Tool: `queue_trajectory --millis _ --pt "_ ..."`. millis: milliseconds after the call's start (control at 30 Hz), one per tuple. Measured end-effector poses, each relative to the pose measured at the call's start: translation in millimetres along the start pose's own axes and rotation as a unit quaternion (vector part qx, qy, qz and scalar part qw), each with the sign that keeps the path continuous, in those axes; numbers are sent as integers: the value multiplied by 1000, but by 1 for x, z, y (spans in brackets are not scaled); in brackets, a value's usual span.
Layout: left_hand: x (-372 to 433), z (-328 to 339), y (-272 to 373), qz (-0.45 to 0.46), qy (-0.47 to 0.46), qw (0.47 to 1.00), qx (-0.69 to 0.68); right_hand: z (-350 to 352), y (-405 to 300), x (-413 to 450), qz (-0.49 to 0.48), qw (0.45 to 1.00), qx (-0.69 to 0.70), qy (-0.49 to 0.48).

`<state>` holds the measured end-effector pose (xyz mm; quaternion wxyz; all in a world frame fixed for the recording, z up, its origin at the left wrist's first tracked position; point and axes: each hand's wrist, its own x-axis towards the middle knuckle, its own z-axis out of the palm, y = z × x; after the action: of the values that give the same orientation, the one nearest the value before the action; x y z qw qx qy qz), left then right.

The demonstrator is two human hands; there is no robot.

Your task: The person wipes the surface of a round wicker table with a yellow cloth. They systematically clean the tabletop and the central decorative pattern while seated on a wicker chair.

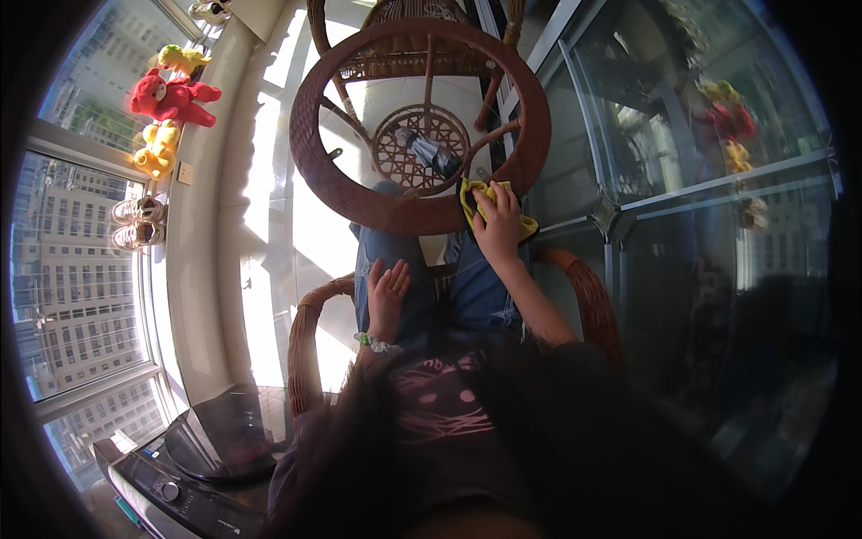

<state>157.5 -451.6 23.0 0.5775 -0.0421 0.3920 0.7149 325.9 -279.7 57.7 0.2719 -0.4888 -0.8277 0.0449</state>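
Note:
A round wicker table frame (306,141), with an open middle, stands before my knees. On the near right part of its woven rim lies a yellow cloth with dark edging (529,228). My right hand (498,219) presses on this cloth with its fingers spread over it. My left hand (388,290) is raised above my left thigh, palm partly up, holding nothing. Through the ring, a lower round rattan shelf (390,158) shows, and a silvery and dark item (431,153) that I cannot identify lies on it.
A wicker chair (421,60) stands beyond the table; armrests (592,303) flank me. At left, a red teddy bear (168,98), yellow plush toys (158,148) and sneakers (139,222) line the windowsill. Glass panels (687,168) rise at right. A washing machine (222,438) stands lower left.

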Motion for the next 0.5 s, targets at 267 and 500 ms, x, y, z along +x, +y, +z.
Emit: queue_trajectory --millis 267,500 --pt "0 6 -44 -58 -63 988 127 7 -83 -40 -125 979 116 -112" --pt "-14 24 -22 -65 -29 993 94 2 16 11 -31 997 63 -39"
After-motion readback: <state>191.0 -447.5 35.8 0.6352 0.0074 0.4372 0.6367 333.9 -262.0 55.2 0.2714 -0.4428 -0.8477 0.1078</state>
